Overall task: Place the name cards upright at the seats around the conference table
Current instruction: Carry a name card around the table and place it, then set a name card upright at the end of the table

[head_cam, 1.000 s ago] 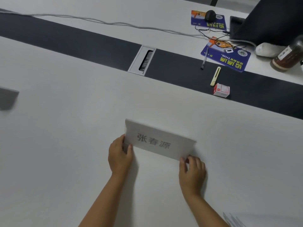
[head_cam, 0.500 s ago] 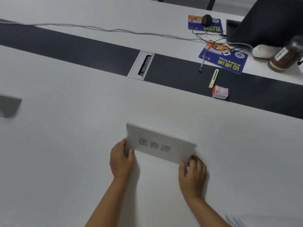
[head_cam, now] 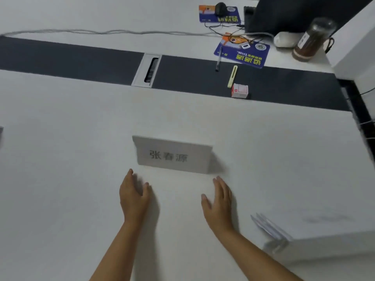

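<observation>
The name card (head_cam: pixel 172 156), judged light, thin and easily toppled, is seen upright on the tabletop (head_cam: pixel 60 159), best taken by its side edges, while the left hand (head_cam: pixel 133 196) and right hand (head_cam: pixel 219 201) are held flat-fingered and empty just short of it.

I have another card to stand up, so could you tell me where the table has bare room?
Bare white table lies left of the name card and between it and the dark strip. Crowded: far right corner, around the mouse pad and jar.
</observation>
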The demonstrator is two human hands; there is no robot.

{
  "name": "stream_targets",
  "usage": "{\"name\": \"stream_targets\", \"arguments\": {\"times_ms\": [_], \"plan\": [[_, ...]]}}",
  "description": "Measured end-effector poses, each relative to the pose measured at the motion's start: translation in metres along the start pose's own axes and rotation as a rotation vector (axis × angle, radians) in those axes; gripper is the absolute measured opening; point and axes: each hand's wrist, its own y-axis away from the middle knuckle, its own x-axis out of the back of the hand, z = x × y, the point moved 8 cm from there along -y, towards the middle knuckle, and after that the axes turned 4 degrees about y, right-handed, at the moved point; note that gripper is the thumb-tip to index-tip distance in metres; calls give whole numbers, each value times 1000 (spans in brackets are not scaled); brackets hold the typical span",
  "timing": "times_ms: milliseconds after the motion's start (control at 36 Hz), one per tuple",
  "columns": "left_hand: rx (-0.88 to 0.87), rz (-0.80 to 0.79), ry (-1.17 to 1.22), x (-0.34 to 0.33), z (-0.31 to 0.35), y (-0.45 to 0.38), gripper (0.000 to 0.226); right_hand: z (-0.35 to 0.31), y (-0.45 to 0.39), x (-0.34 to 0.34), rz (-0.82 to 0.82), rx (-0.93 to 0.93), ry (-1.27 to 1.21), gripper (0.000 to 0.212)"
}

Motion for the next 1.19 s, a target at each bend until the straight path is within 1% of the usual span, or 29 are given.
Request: {"name": "stream_targets", "arguments": {"times_ms": [83,139,194,278,306,333,389,444,528,611,667,694,722,750,778,833,917,1000,1056,1111,1139,1194], "plan": [[0,-75,-27,-6,-4,52,66,7,46,10,-126,107,-31,41],[-10,-134,-46,-12,-7,90,67,20,75,20,-200,121,-48,39],[-41,-206,-59,-21,-7,125,72,35,97,36,-234,132,-43,37],[-70,-309,-24,-38,-1,165,79,60,121,67,-267,68,-64,37],[-80,-340,7,-45,5,175,76,69,128,79,-270,25,-78,37],[-87,-368,51,-52,13,183,68,78,134,92,-264,-20,-82,36],[-107,-414,149,-68,32,195,51,98,144,120,-199,-111,-76,32],[-161,-450,197,-86,55,204,44,118,149,156,-64,-210,-50,31],[-253,-539,224,-113,89,221,54,148,148,209,147,-367,-33,33],[-263,-615,211,-136,108,239,67,164,135,246,251,-466,-97,47],[-249,-629,186,-147,114,248,72,173,121,262,279,-509,-190,62],[-239,-632,177,-151,116,251,73,177,113,267,266,-519,-245,67],[-228,-629,180,-155,118,254,77,180,102,269,228,-523,-304,72],[-211,-614,185,-157,119,256,82,182,92,267,166,-523,-360,77],[-187,-589,194,-157,120,257,82,182,82,265,90,-512,-396,82],[-166,-516,211,-154,123,255,71,180,67,261,-32,-468,-416,89],[-154,-385,190,-154,123,256,59,181,58,263,-103,-400,-487,89],[-198,-300,192,-157,132,269,50,192,61,276,-105,-349,-533,83],[-226,-342,255,-165,146,285,39,211,68,292,-84,-353,-580,75],[-260,-443,308,-185,165,307,40,236,75,317,-56,-349,-598,67],[-277,-471,317,-196,176,319,43,250,80,332,-49,-352,-593,70],[-300,-420,323,-220,190,343,45,283,89,365,-31,-362,-589,84]]}}
